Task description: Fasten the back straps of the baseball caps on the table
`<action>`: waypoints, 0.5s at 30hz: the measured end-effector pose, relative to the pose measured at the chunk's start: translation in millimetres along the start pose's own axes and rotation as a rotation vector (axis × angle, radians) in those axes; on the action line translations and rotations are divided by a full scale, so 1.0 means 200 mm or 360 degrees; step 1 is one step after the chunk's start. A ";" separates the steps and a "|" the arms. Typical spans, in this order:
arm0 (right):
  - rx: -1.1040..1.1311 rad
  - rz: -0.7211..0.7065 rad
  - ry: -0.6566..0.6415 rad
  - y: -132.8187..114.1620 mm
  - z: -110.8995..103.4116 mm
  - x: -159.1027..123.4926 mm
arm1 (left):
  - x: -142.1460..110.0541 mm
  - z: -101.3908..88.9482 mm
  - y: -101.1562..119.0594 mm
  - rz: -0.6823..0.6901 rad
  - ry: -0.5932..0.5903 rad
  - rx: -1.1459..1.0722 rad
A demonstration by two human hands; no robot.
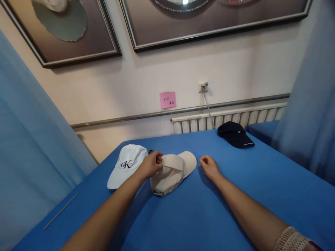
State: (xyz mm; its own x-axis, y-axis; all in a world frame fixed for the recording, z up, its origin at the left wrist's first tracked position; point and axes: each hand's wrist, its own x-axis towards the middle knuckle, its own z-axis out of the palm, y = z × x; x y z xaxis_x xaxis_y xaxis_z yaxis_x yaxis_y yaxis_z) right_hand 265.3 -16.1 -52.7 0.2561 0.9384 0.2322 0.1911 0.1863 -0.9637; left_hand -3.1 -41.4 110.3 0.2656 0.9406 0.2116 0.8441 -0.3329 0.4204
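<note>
Nearest, a lacy sleeve [291, 240] shows on the right forearm, which reaches in over the blue worktop [204, 216]. A thin rod [60, 211] lies along the worktop's left edge, clear of both hands. Further in, about midway between the left and right edges, lies the beige cap [171, 172], its strap end towards the near edge and its brim pointing towards the right edge and away. The left hand [151, 164] is at the cap's crown, fingers bent against it; whether they pinch the cloth I cannot tell. The right hand [210, 168] is just beside the brim but apart from it, fingers curled in towards the thumb; I cannot tell whether anything small is between them. Close behind the left hand, by the left edge short of the far left corner, sits the white cap [131, 161], black letters on its front and its brim towards the near edge. The black cap [234, 134] is at the far right corner, well apart from the hands. Blue curtains [28, 146] hang at both sides. Beyond the far edge come the radiator [200, 124], pipe [146, 115], pink note [168, 100] and socket [202, 87] with plug and cord, and, above, two frames [220, 35]
</note>
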 end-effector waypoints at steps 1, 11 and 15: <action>-0.0005 0.0011 0.0016 0.00 0.00 0.00 | 0.02 -0.02 0.02 0.0018 -0.0008 0.0001; -0.0050 0.0195 0.0036 -0.01 -0.03 0.04 | 0.14 -0.20 0.29 0.0278 -0.0235 0.0032; 0.0021 0.0261 -0.0111 -0.02 -0.03 0.04 | 0.14 -0.22 0.37 0.0350 -0.0335 -0.0093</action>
State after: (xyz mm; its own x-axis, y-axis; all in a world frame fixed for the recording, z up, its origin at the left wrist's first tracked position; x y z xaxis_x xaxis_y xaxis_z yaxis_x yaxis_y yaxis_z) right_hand 272.0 -11.6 -46.3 0.2165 0.9743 0.0624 0.1393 0.0324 -0.9897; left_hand 45.9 -42.4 186.3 0.5349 0.8366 0.1182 0.7289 -0.5277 0.4363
